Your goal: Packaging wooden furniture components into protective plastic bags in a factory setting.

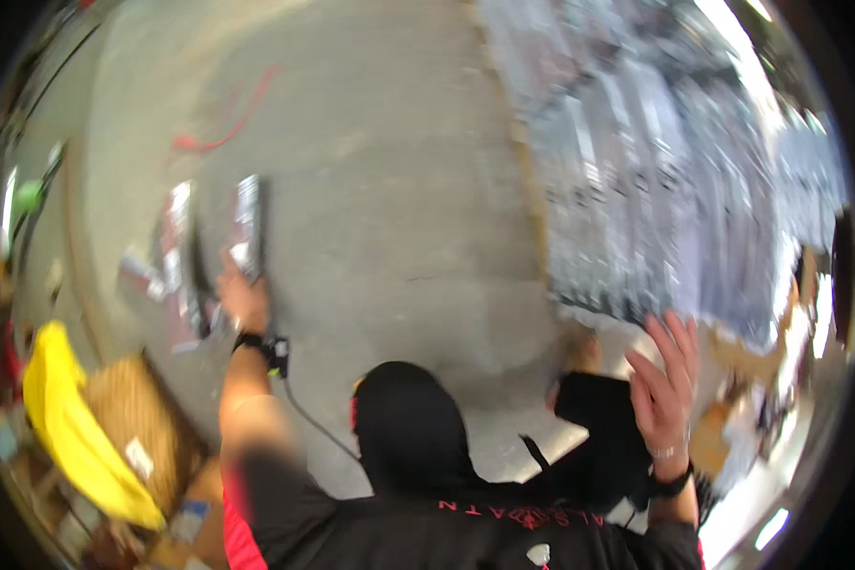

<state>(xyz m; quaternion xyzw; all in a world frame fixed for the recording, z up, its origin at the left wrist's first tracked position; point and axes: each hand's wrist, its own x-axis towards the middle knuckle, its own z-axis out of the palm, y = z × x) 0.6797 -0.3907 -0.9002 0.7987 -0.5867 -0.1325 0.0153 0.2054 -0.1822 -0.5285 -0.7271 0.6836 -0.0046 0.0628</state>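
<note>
My left hand (244, 296) reaches out over the grey floor at the left. Its fingers close round the near end of a long, narrow, silvery wrapped package (247, 204); motion blur softens the grip. Just left of it on the floor lies a similar long shiny package (177, 242), with a shorter wrapped piece (142, 275) against its side. At the right, my right hand (668, 385) is raised with fingers spread and nothing in it. Beyond its fingertips is a wide stack of clear-plastic-wrapped long items (627, 199). A dark band circles each wrist.
A red strap (228, 128) lies on the floor ahead. At the lower left, a yellow cloth or sheet (71, 427) drapes beside a cardboard box (147, 427). A cable (318, 425) runs from my left wrist. A green object (28, 197) is at the far left.
</note>
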